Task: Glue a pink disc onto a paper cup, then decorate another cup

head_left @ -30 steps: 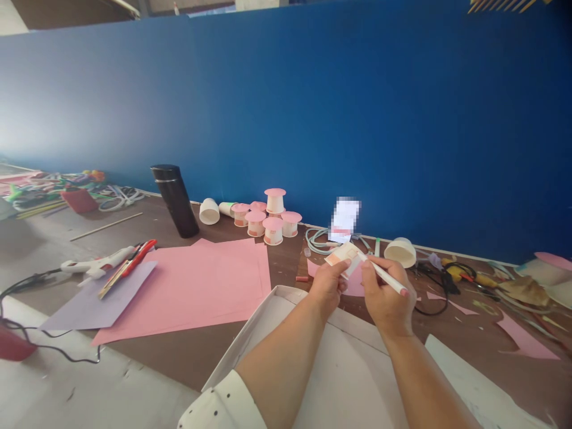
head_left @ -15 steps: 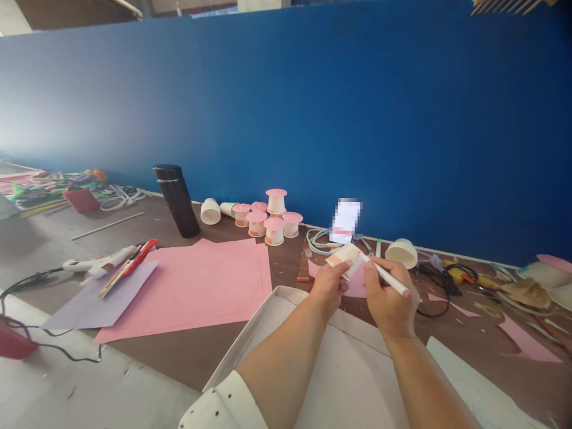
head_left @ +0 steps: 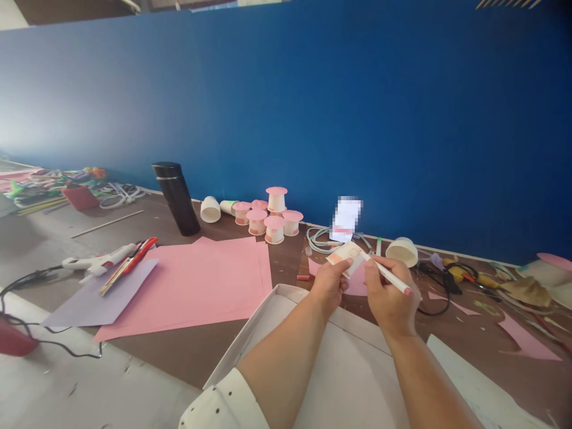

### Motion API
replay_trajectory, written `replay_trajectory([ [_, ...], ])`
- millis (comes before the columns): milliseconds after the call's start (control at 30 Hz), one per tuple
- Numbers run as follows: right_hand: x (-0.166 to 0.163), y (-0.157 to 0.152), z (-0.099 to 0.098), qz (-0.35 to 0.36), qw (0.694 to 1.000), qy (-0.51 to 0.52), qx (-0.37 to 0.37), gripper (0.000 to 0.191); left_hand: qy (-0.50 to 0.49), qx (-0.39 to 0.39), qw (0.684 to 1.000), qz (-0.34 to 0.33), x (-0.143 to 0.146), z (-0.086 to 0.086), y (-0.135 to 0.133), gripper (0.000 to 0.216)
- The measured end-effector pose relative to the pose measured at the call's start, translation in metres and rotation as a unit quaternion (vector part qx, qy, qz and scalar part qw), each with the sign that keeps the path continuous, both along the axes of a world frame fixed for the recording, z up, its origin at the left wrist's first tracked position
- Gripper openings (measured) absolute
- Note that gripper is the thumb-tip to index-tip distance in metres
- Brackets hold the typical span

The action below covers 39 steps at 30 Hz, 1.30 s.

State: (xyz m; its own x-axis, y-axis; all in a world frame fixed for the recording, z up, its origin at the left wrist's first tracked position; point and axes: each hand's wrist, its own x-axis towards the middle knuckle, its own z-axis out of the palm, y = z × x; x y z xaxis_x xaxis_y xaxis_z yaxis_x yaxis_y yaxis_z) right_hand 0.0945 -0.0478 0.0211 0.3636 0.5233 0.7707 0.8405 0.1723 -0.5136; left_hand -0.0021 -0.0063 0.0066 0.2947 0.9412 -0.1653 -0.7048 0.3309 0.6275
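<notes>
My left hand [head_left: 329, 287] pinches a small white paper cup [head_left: 340, 255] with an orange print, tilted above the table. A white marker [head_left: 392, 280] with a pink end is gripped in my right hand [head_left: 395, 301]; its tip meets or nearly meets the cup's side. A small red pen cap [head_left: 302, 277] lies to the left of my hands. Behind the cup, pink paper [head_left: 358, 285] is partly hidden. Several upside-down paper cups topped with pink discs [head_left: 274, 229] stand near the wall, one of them stacked higher.
A white box lid [head_left: 353, 363] lies under my forearms. To the left are pink sheets [head_left: 201, 286], purple paper [head_left: 105, 301], a box cutter [head_left: 127, 268], a glue gun [head_left: 102, 260] and a black flask [head_left: 179, 202]. A phone [head_left: 346, 217] leans on the blue wall; scraps and cables lie right.
Both hands hold the cup and marker almost as before, with only a slight shift of the marker. An orange print patch on the cup looks turned a little. The view has tilted slightly.
</notes>
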Motion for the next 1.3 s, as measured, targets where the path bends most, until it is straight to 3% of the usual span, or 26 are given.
replay_trajectory([
  [1300, -0.002, 0.0004, 0.0003, 0.002, 1.0, -0.015, 0.0, 0.019, 0.008, 0.014, 1.0, -0.007, 0.0005, -0.003, 0.0004, 0.038],
])
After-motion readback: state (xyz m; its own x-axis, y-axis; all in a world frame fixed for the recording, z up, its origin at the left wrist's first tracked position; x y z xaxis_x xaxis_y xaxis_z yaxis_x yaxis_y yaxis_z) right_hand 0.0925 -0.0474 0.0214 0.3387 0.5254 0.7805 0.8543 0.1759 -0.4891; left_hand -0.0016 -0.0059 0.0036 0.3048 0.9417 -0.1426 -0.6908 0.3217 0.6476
